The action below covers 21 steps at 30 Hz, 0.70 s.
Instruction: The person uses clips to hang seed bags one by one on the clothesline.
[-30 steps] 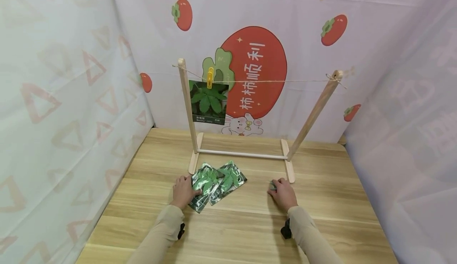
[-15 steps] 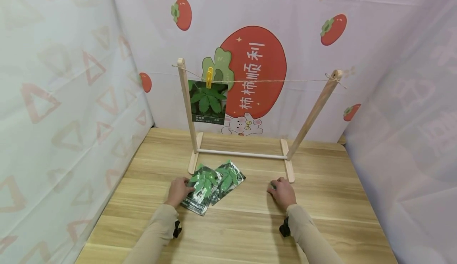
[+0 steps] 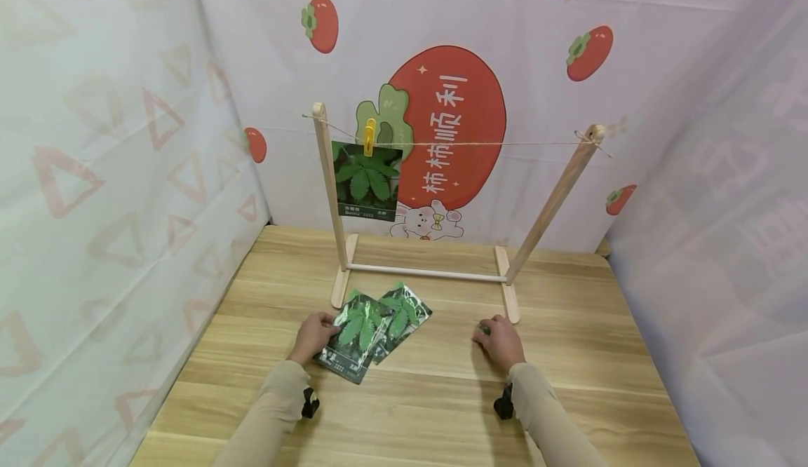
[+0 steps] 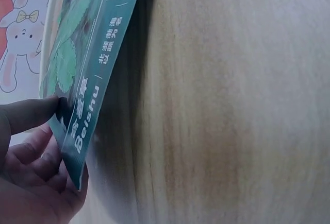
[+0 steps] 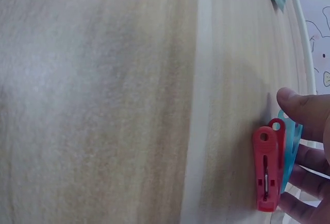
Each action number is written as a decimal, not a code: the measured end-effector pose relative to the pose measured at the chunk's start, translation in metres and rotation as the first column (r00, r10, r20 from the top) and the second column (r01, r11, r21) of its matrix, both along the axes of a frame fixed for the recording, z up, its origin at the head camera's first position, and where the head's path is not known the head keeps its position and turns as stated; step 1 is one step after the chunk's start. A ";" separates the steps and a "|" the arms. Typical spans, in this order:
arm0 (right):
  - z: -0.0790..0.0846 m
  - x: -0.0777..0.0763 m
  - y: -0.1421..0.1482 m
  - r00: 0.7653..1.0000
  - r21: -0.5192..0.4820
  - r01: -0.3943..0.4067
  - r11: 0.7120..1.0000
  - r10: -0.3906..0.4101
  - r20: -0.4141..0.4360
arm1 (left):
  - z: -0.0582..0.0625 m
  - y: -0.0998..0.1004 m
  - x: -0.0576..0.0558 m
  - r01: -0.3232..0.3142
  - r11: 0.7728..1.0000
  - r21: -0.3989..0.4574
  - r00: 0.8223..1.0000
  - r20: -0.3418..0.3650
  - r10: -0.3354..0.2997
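Note:
A green seed packet [image 3: 356, 337] with a leaf picture is pinched along its left side by my left hand [image 3: 312, 336]. In the left wrist view the packet [image 4: 85, 80] is tilted, its lower edge raised off the tabletop, with the thumb on its face and fingers behind. It overlaps a second leaf packet [image 3: 409, 316] lying on the table. My right hand [image 3: 501, 343] holds a blue clothespin [image 5: 290, 154] between thumb and fingers, low over the table. A red clothespin [image 5: 266, 170] is right beside the blue one, near the fingertips.
Behind the hands stands a wooden frame [image 3: 554, 207] with a string [image 3: 480, 144] tied between its posts. A yellow clothespin [image 3: 369, 137] clips a leaf packet [image 3: 366, 183] to the string's left end. Printed cloth [image 3: 492, 4] encloses the wooden table [image 3: 416, 411] on three sides.
My left hand has shifted slightly left, drawing the upper packet left and turning it so its lower edge came toward me. The right hand stays nearly in place.

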State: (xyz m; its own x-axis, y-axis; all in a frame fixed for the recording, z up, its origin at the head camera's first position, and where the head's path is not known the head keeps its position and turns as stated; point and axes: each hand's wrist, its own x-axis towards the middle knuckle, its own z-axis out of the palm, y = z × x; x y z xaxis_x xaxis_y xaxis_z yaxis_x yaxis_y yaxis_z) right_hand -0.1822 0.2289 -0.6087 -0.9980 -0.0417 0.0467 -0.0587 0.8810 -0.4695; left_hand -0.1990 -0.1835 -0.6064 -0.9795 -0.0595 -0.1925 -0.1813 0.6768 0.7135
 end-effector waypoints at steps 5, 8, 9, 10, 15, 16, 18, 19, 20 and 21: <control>0.004 -0.002 0.001 1.000 -0.031 0.004 1.000 -0.005 -0.007 | 0.004 0.001 0.000 -0.023 0.997 0.078 0.999 0.045 0.019; 0.006 -0.003 0.001 1.000 -0.040 0.006 0.999 -0.007 -0.022 | 0.003 0.000 -0.001 -0.039 0.993 0.115 0.998 0.060 0.032; 0.006 -0.003 0.001 1.000 -0.040 0.006 0.999 -0.007 -0.028 | 0.002 0.000 -0.002 -0.048 0.990 0.130 0.997 0.069 0.039; 0.006 -0.004 0.001 0.999 -0.039 0.007 0.999 -0.008 -0.031 | 0.002 0.000 -0.002 -0.049 0.989 0.140 0.997 0.070 0.039; 0.009 -0.005 0.001 0.999 -0.031 -0.004 0.999 0.003 -0.039 | -0.001 -0.003 -0.003 -0.053 0.981 0.187 0.996 0.085 0.037; 0.010 -0.005 0.001 0.999 -0.036 -0.005 0.999 0.004 -0.038 | -0.001 -0.004 -0.003 -0.052 0.979 0.197 0.996 0.085 0.036; 0.012 -0.005 0.001 0.999 -0.043 -0.008 0.999 0.006 -0.038 | 0.000 -0.005 -0.003 -0.050 0.976 0.212 0.995 0.093 0.030; 0.013 -0.005 0.001 0.999 -0.044 -0.009 0.999 0.007 -0.036 | 0.001 -0.005 -0.003 -0.050 0.974 0.219 0.995 0.096 0.029; 0.014 -0.005 0.001 0.999 -0.047 -0.011 0.999 0.009 -0.034 | 0.002 -0.006 -0.003 -0.050 0.973 0.225 0.995 0.096 0.029; 0.014 -0.005 0.001 0.999 -0.053 -0.012 0.999 0.010 -0.030 | 0.003 -0.006 -0.003 -0.047 0.972 0.229 0.995 0.092 0.026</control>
State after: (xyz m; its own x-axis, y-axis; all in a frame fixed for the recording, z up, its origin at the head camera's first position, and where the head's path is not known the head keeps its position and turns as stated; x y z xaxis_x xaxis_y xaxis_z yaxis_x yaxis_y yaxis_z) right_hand -0.1870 0.2296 -0.5946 -0.9957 -0.0493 0.0790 -0.0830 0.8540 -0.5135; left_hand -0.2022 -0.1894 -0.6031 -0.9562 -0.0391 -0.2902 -0.2717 0.4877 0.8296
